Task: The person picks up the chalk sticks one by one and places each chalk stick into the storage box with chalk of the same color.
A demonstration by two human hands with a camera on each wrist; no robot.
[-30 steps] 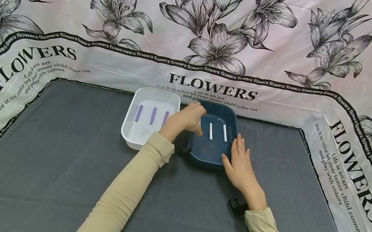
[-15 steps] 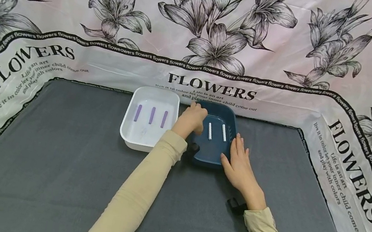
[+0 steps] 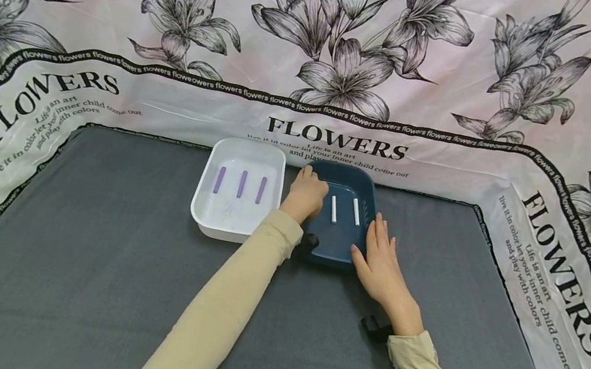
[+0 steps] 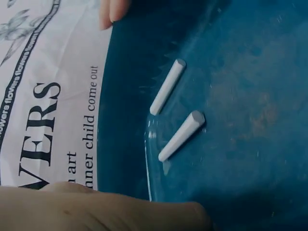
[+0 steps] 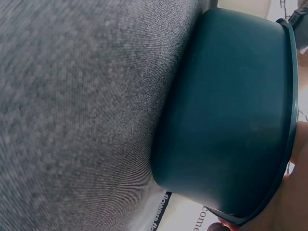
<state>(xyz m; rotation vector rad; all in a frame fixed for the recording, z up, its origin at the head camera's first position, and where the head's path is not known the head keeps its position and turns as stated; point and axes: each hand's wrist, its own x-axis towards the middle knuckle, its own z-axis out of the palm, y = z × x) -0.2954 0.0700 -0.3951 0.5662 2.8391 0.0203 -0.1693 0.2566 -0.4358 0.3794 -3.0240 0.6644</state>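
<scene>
My left hand [image 3: 305, 196] reaches over the left side of a blue plastic tub [image 3: 332, 244], fingers bent downward. Its fingertips are hidden, so what lies under them cannot be seen. In the left wrist view a finger of that hand [image 4: 134, 211] crosses the bottom edge. Two white chalk sticks lie apart on the tub floor, a left one [image 3: 334, 209] and a right one [image 3: 356, 212]. My right hand [image 3: 383, 266] rests against the tub's right rim with fingers extended; the right wrist view shows the tub's outer wall [image 5: 231, 110] beside it.
A white tub [image 3: 215, 218] stands just left of the blue one, with three purple sticks [image 3: 241, 184] lying in it. Grey cloth [image 3: 99, 255] covers the table. Behind hangs a white flower-printed cloth [image 3: 179, 104]. A black strap [image 3: 377, 329] sits at the right wrist.
My left hand has moved right, from between the tubs to over the blue tub's left side, and its fingers have drawn in. The third purple stick is now uncovered. The right hand stays put.
</scene>
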